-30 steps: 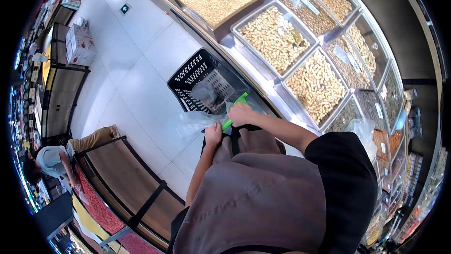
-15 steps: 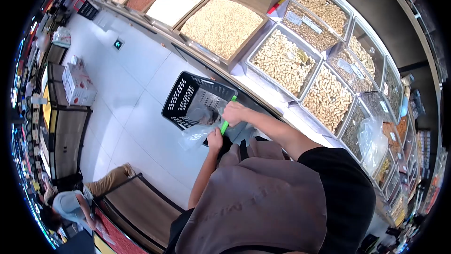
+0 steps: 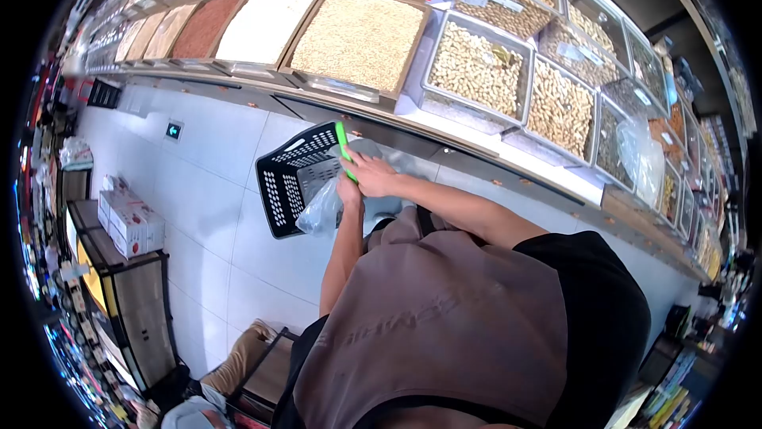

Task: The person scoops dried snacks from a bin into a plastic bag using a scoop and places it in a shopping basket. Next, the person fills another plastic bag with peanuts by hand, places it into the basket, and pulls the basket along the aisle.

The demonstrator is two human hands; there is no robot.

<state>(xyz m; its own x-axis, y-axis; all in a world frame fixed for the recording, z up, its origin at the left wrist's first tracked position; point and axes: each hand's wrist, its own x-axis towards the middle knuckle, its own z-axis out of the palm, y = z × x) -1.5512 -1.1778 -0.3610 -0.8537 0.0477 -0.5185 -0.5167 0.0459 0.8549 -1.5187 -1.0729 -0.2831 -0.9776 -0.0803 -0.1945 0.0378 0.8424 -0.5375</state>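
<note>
So in the head view, the left hand (image 3: 349,190) is closed around the lower end of the green handle (image 3: 343,142) on the black shopping basket (image 3: 274,191), with a clear plastic bag (image 3: 319,208) hanging right beside it. The right hand (image 3: 376,176) lies against the handle too, fingers looser and more spread than a moment ago, so I'd guess the left's doing most of the holding. Basket's just below the bulk-food counter (image 3: 413,137), near the unshelled peanuts (image 3: 476,68).
</note>
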